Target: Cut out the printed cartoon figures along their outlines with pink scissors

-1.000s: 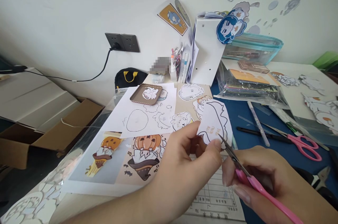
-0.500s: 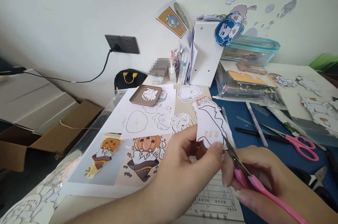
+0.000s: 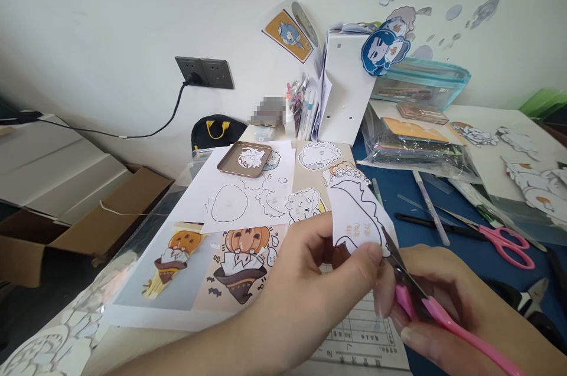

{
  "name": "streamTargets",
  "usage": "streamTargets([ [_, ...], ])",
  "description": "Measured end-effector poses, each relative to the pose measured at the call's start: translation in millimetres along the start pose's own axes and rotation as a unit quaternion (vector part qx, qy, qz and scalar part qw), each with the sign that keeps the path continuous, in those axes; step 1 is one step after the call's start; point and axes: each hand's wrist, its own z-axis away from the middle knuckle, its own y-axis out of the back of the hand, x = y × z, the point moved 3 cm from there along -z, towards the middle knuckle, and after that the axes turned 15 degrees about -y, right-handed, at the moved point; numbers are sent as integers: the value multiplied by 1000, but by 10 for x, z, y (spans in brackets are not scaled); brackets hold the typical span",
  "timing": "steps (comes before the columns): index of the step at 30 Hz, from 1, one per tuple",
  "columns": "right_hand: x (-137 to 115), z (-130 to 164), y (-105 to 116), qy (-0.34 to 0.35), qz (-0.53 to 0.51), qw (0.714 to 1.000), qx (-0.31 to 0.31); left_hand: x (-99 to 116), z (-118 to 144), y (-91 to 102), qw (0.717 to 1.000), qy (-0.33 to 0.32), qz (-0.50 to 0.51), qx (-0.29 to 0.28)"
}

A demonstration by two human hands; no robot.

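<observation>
My left hand [image 3: 328, 281] pinches a white piece of paper [image 3: 357, 211] between thumb and fingers. Black scalloped outlines and faint writing are drawn on it. Pink-handled scissors [image 3: 414, 287] are gripped in my right hand [image 3: 456, 299], their blades at the paper's right edge, beside the black outline. Under and behind my hands lie a printed form [image 3: 354, 329] and a sheet with pumpkin-character pictures [image 3: 241, 264]. Just beyond the held paper are cut-out drawings [image 3: 305, 205] on a tan board. My left fingertips behind the paper are partly hidden.
A brown tray [image 3: 225, 166] with paper scraps rests on an outlined sheet [image 3: 228, 203]. On the blue mat lie a second pair of pink scissors [image 3: 507, 246], a pen [image 3: 429, 208] and black-handled pliers [image 3: 527, 299]. Paper cut-outs [image 3: 66, 329] fill the lower left; cardboard boxes [image 3: 110, 205] stand left.
The held paper has shifted slightly right and tilted a little. The scissors and my right hand have moved slightly right and down with it, blades still at the paper's edge.
</observation>
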Motion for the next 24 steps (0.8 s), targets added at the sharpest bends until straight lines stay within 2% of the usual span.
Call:
streamTargets([
  [9,-19,6,-19,39,34,998,37,0,9,29,997,2,-72,2],
  [15,22,35,-49,25,-23,996,77,-11,16,24,998,3,-66,-15],
  [24,42,19,-72,25,-6,997,66,22,-7,-14,999,-3,-48,-21],
])
